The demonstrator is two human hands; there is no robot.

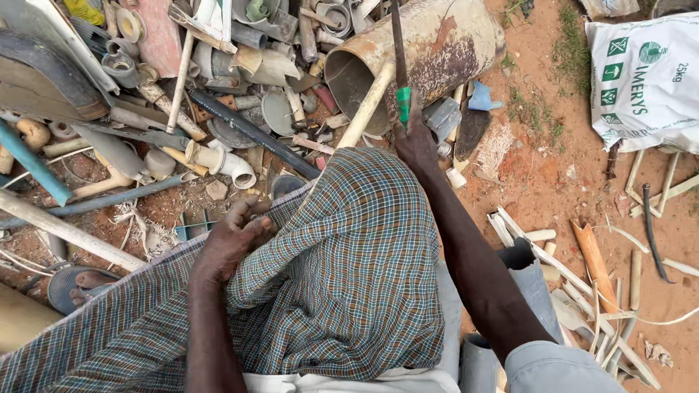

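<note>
Red dirt ground (553,189) all around, and it's a real scrapyard scene out here, with a heap of cut pipe pieces (218,87) piled across the top left: grey, white and cream lengths, elbows and rings all tangled together. Up top sits a big rusty metal drum (437,44) lying on its side, open mouth facing down-left. Right hand (415,142) is out front, fingers closed tight around the green handle (403,98) of a long dark blade (397,36) that stands nearly upright in front of the drum. Just beside it, a cream pipe (368,109) slants up from behind the checked cloth (349,269) draped over the lap, its upper end crossing the drum's rim. Left hand (233,244) is down low on the left, fingers curled in and resting against the cloth; whether anything sits inside that grip, I can't tell. Over on the right, a white printed sack (648,80) lies on the dirt, and below it a scatter of pale pipe strips (604,306) and an orange offcut (593,255). Bottom left, a bare foot on a sandal (84,284) peeks out beside a long cream pipe (65,233), with a blue pipe (33,167) slanting above it.
</note>
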